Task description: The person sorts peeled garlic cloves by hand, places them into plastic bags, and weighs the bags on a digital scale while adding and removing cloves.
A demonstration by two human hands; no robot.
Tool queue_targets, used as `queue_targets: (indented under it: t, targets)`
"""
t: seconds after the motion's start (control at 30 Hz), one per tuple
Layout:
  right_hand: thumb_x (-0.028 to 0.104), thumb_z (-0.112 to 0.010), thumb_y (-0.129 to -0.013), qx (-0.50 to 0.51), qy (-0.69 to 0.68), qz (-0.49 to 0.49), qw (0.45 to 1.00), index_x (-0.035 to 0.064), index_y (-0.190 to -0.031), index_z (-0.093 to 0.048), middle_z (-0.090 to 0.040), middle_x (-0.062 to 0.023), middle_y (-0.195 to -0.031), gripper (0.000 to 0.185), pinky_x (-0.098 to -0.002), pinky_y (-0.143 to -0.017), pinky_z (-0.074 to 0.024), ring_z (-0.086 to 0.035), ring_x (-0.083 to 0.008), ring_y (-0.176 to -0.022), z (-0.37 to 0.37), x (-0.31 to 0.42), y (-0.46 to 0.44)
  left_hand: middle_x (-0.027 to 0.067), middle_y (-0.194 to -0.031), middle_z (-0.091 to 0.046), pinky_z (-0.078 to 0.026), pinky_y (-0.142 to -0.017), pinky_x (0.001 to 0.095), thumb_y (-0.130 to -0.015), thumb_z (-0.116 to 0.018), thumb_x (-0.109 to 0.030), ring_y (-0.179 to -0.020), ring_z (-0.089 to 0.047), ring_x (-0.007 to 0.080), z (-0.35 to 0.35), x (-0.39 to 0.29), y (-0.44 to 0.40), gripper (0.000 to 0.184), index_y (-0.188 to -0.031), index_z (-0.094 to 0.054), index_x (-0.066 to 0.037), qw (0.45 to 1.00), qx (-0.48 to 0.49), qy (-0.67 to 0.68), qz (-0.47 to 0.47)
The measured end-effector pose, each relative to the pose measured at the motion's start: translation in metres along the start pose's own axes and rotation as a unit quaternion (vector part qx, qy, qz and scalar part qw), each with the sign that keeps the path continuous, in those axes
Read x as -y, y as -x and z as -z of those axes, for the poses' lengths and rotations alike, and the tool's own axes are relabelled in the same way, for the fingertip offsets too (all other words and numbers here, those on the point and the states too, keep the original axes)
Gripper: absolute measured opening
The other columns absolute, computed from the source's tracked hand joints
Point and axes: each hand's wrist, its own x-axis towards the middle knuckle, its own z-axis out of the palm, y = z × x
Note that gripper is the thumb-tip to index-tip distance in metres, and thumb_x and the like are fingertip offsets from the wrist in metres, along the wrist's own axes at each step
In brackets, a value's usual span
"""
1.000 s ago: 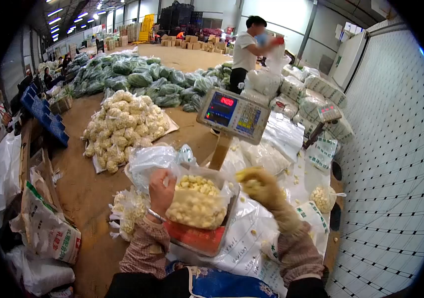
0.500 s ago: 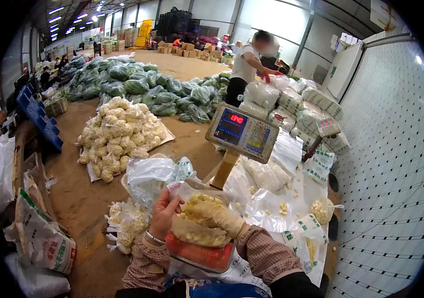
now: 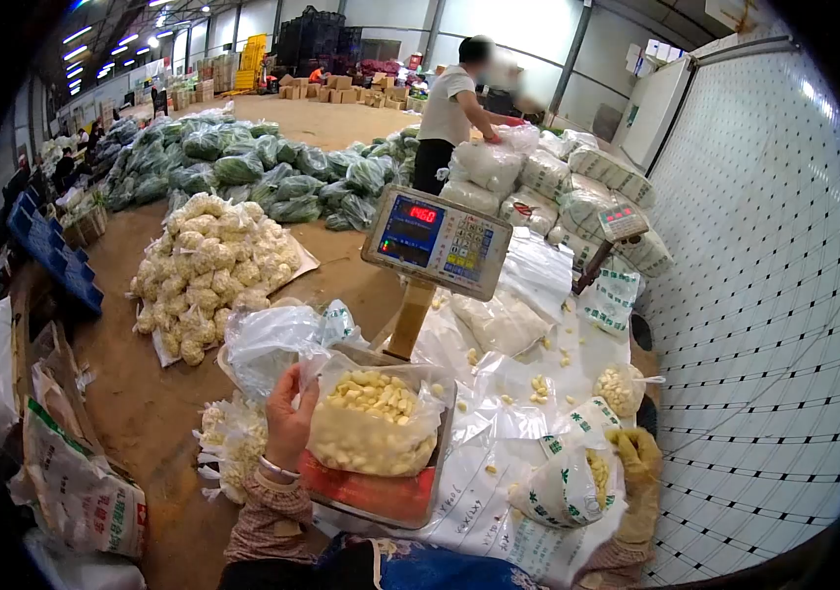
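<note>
My bare left hand [image 3: 288, 413] pinches the left edge of a clear plastic bag of peeled garlic cloves [image 3: 376, 418]. That open-topped bag rests on the red pan of a weighing scale [image 3: 405, 500], whose display [image 3: 437, 241] shows red digits that look like 1460. Far to the right, my right hand [image 3: 636, 462] wears a yellowish glove, its fingers curled beside a green-printed plastic bag [image 3: 563, 487]. Garlic cloves show in that bag's mouth. What the gloved fingers hold, if anything, is hidden.
Loose cloves lie on white plastic sheeting [image 3: 499, 442] right of the scale. A knotted garlic bag [image 3: 619, 390] sits near the wall. Left are more garlic bags [image 3: 233, 442] and a large garlic pile [image 3: 209, 265]. A person [image 3: 454, 113] handles stacked bags [image 3: 489, 167] behind.
My gloved right hand has left the cloves on the scale and moved right to the printed bag, which has shifted. My left hand stays at the clear bag. The displayed number has risen.
</note>
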Motion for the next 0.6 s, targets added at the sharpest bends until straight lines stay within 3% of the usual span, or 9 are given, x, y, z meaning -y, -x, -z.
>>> queue_targets:
  t: [0.07,0.13,0.2,0.6]
  targets:
    - [0.014,-0.057,-0.079,0.016,0.085,-0.044,0.995,0.001,-0.091,-0.059,-0.058,-0.0055,-0.084,0.017,-0.0255,-0.063,-0.0445,-0.053,-0.0122,-0.07,0.028,-0.076,0.007,0.006,-0.098,-0.057,-0.04,-0.08,0.0236,-0.083,-0.053,-0.007,-0.091,-0.051,0.0113,0.001,-0.003,0.003,0.025,-0.106,-0.051,0.002,1.0,-0.007,-0.02,-0.005]
    - [0.014,-0.054,-0.079,0.19,0.258,-0.136,0.937,0.0022,-0.084,-0.059,-0.059,-0.0069,-0.08,0.014,-0.0287,-0.062,-0.0456,-0.056,-0.017,-0.068,0.035,-0.123,0.018,0.0063,-0.097,-0.057,-0.041,-0.078,0.0239,-0.083,-0.053,-0.008,-0.089,-0.052,0.0117,0.003,-0.003,0.006,0.025,-0.106,-0.051,0.002,0.998,-0.01,-0.052,-0.017]
    - [0.014,-0.052,-0.079,0.273,0.35,-0.132,0.887,0.0026,-0.084,-0.059,-0.059,-0.0074,-0.08,0.014,-0.0296,-0.062,-0.0457,-0.057,-0.0182,-0.069,0.028,-0.163,0.03,0.0061,-0.096,-0.057,-0.041,-0.078,0.024,-0.083,-0.053,-0.008,-0.088,-0.052,0.0116,0.002,-0.007,0.008,0.025,-0.106,-0.051,0.003,0.997,-0.011,-0.069,-0.012]
    - [0.012,-0.045,-0.079,0.146,0.483,0.054,0.861,0.005,-0.083,-0.059,-0.06,-0.01,-0.08,0.016,-0.0352,-0.062,-0.0461,-0.058,-0.0255,-0.072,0.04,-0.261,0.061,0.0056,-0.094,-0.056,-0.041,-0.076,0.0236,-0.083,-0.052,-0.006,-0.087,-0.052,0.0114,-0.006,-0.023,0.015,0.024,-0.105,-0.051,0.003,0.997,0.004,-0.074,-0.011]
